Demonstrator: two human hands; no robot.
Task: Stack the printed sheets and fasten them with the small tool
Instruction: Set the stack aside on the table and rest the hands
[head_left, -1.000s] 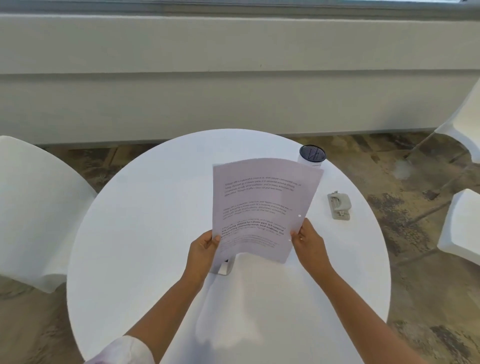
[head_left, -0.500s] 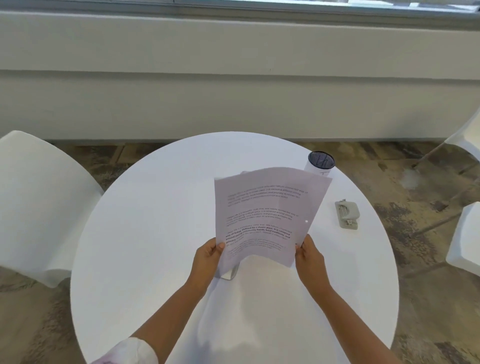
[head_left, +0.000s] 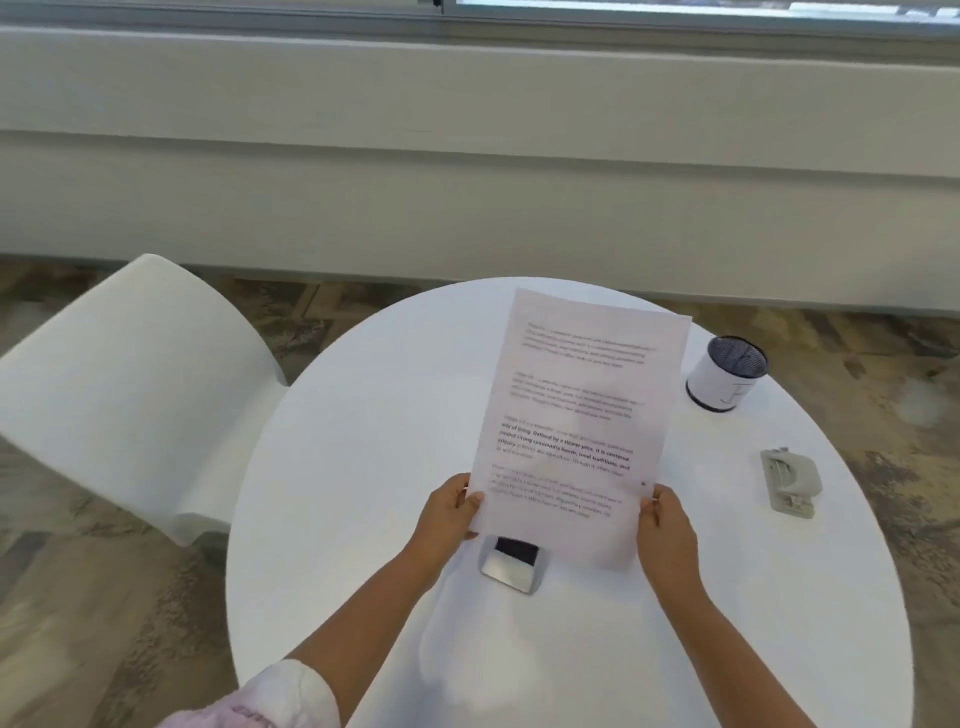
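Low in the frame, my left hand (head_left: 451, 512) and right hand (head_left: 666, 530) pinched the bottom corners of the printed sheets (head_left: 582, 431), fingers curled round the edges, holding them above the round white worktop (head_left: 337, 467). Beneath their lower edge lay a small silver device (head_left: 511, 565). Right of centre rested the grey fastening tool (head_left: 789, 483); beyond it, upper right, stood a white cup (head_left: 724, 374).

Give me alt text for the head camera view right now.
Both hands, left hand and right hand, hold printed sheets upright by their lower edges above a round white table. On the table lie a phone under the sheets, a grey hole punch to the right, and a white cylinder beyond it.
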